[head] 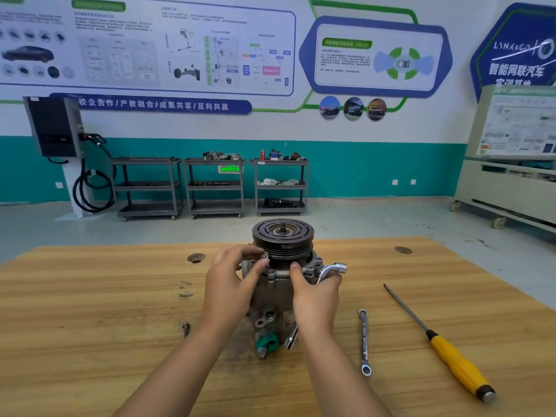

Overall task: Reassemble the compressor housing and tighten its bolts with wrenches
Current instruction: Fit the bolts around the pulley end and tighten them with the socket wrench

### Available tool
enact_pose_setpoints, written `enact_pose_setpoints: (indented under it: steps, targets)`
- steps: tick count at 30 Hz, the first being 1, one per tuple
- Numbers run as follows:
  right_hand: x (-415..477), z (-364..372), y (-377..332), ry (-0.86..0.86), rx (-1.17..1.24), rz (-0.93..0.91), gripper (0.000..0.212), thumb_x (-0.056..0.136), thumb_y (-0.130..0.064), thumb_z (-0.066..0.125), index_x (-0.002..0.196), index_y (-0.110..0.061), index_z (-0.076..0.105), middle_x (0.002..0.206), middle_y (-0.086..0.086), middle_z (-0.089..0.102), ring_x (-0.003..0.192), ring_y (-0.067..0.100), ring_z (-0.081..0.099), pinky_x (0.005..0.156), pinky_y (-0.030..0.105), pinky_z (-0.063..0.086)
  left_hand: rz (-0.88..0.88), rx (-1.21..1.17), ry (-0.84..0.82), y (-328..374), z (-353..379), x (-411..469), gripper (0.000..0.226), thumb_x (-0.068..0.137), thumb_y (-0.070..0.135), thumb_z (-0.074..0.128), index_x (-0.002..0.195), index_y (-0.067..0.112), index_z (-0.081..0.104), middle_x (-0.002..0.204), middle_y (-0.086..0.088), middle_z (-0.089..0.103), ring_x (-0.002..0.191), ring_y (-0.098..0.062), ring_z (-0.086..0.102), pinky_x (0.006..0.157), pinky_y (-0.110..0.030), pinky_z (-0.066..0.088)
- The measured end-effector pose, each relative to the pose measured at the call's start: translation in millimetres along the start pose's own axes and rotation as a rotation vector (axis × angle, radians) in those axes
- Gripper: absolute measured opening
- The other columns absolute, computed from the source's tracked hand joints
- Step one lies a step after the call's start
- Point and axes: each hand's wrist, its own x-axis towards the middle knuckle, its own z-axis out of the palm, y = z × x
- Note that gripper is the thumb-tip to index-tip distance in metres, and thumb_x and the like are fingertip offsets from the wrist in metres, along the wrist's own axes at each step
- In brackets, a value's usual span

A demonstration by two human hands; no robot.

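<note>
Compressor [270, 293] stands pulley-up, seemingly to expose its flange; left hand [228, 284] pinches a bolt [264, 254] to start it, right hand [316, 299] grips a wrench [331, 269], ready, thumb steadying the casting.

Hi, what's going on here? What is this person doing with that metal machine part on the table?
A person is reassembling a compressor that stands upright on a wooden table, pulley on top. The left hand pinches a small bolt at the upper flange; the right hand holds an L-shaped wrench beside it. A ring spanner, a yellow-handled screwdriver and a loose bolt lie nearby.
</note>
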Motion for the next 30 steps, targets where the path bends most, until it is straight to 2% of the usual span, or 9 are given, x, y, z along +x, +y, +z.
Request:
enact_pose_setpoints:
  steps: [4, 8, 10, 13, 17, 23, 26, 30]
  targets:
    - [0.6, 0.8, 1.8, 0.017, 0.004, -0.025, 0.042, 0.082, -0.037, 0.068, 0.099, -0.017, 0.034, 0.089, 0.0, 0.05, 0.083, 0.022, 0.049, 0.083, 0.035, 0.044, 0.066, 0.071, -0.002, 3.1, 1.0, 0.0, 0.014, 0.081, 0.027, 0.069, 0.089, 0.036, 0.062, 0.091, 0.023, 0.059, 0.101, 0.013, 0.043, 0.079, -0.012, 0.036]
    - [0.8, 1.6, 4.5, 0.038, 0.017, -0.038, 0.04, 0.082, -0.036, 0.068, 0.1, -0.015, 0.038, 0.081, -0.005, 0.049, 0.08, 0.021, 0.05, 0.079, 0.032, 0.043, 0.136, 0.145, -0.02, 4.4, -0.1, -0.3, 0.014, 0.08, 0.025, 0.07, 0.093, 0.028, 0.067, 0.09, 0.031, 0.054, 0.096, 0.011, 0.041, 0.083, -0.001, 0.03]
    - [0.8, 1.6, 5.0, 0.043, 0.017, -0.041, 0.04, 0.082, -0.036, 0.068, 0.1, -0.015, 0.039, 0.078, -0.007, 0.048, 0.079, 0.02, 0.05, 0.079, 0.032, 0.044, 0.143, 0.174, -0.019, 3.9, -0.2, 0.3, 0.014, 0.08, 0.025, 0.071, 0.094, 0.024, 0.069, 0.092, 0.031, 0.051, 0.097, 0.004, 0.04, 0.085, 0.001, 0.026]
    - [0.1, 1.5, 5.0, 0.04, 0.015, -0.034, 0.041, 0.082, -0.037, 0.068, 0.102, -0.014, 0.04, 0.083, -0.003, 0.052, 0.078, 0.02, 0.052, 0.077, 0.033, 0.046, 0.155, 0.201, -0.029, 3.3, 0.6, 1.5, 0.012, 0.079, 0.022, 0.073, 0.09, 0.021, 0.071, 0.093, 0.021, 0.051, 0.1, -0.004, 0.039, 0.088, 0.001, 0.022]
    - [-0.8, 1.4, 4.1, 0.041, 0.001, -0.029, 0.04, 0.082, -0.037, 0.067, 0.102, -0.015, 0.04, 0.085, -0.001, 0.054, 0.075, 0.019, 0.053, 0.073, 0.032, 0.046, 0.173, 0.22, -0.061, 0.3, 0.6, 0.3, 0.013, 0.077, 0.02, 0.075, 0.089, 0.02, 0.072, 0.094, 0.024, 0.046, 0.099, -0.002, 0.035, 0.089, 0.002, 0.019]
    - [0.3, 1.3, 3.2, 0.038, -0.025, -0.025, 0.042, 0.082, -0.037, 0.068, 0.102, -0.014, 0.039, 0.089, 0.001, 0.054, 0.081, 0.022, 0.052, 0.078, 0.034, 0.047, 0.016, 0.101, -0.126, -4.0, 2.3, 0.1, 0.011, 0.079, 0.026, 0.072, 0.084, 0.034, 0.066, 0.098, 0.023, 0.051, 0.103, 0.001, 0.035, 0.083, 0.006, 0.021]
    - [4.7, -3.1, 1.6, -0.009, -0.026, -0.016, 0.043, 0.081, -0.036, 0.07, 0.1, -0.015, 0.038, 0.085, -0.004, 0.05, 0.08, 0.018, 0.05, 0.063, 0.027, 0.04, -0.052, 0.047, -0.137, -2.9, 7.1, -3.4, 0.011, 0.079, 0.027, 0.071, 0.083, 0.034, 0.065, 0.099, 0.021, 0.051, 0.103, 0.003, 0.035, 0.078, 0.008, 0.023]
    - [11.4, -17.5, 1.8, -0.081, -0.052, -0.07, 0.042, 0.081, -0.042, 0.067, 0.102, -0.014, 0.045, 0.092, -0.004, 0.054, 0.086, 0.016, 0.052, 0.072, 0.028, 0.039, -0.092, -0.029, -0.105, -5.0, 11.4, -6.8, 0.013, 0.077, 0.026, 0.073, 0.08, 0.035, 0.064, 0.098, 0.021, 0.052, 0.103, 0.006, 0.038, 0.077, 0.007, 0.026]
